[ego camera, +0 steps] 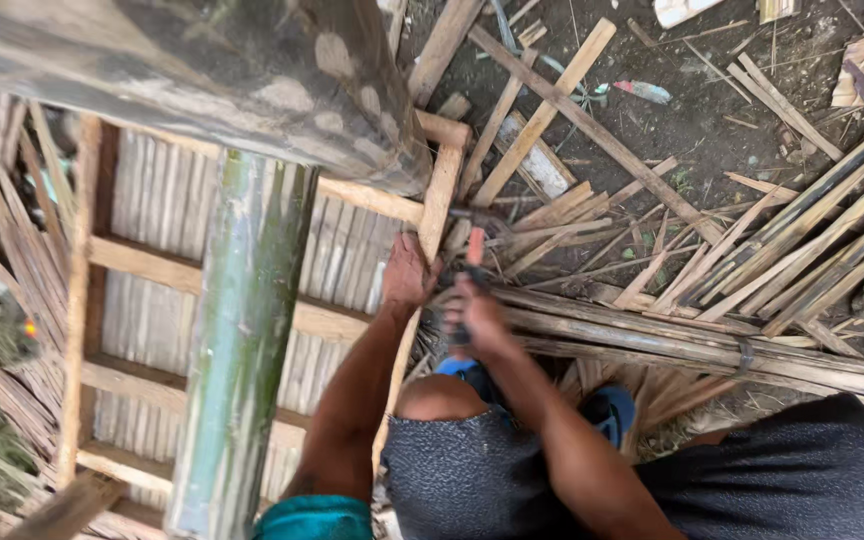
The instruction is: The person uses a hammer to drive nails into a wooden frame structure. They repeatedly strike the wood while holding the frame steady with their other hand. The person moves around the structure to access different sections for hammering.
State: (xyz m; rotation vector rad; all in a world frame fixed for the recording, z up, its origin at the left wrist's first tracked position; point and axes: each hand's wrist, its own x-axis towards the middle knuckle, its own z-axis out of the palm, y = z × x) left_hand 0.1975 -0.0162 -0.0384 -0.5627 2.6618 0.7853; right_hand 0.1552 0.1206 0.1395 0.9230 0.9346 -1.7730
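Note:
My left hand (405, 272) presses flat on the right-hand wooden rail (440, 190) of a frame lined with split bamboo slats (162, 205). My right hand (474, 318) is blurred and grips the handle of a hammer (473, 232), whose dark head hangs just right of the rail's upper end. The two hands are close together, the right one slightly nearer me. My bent knee in dark shorts (452, 450) sits below them.
A thick green bamboo pole (240, 340) stands in front of the frame, under a blurred beam (182, 70). Long bamboo poles (712, 345) and loose split strips (812, 240) lie on the dirt at right. Blue sandals (607, 410) show by my feet.

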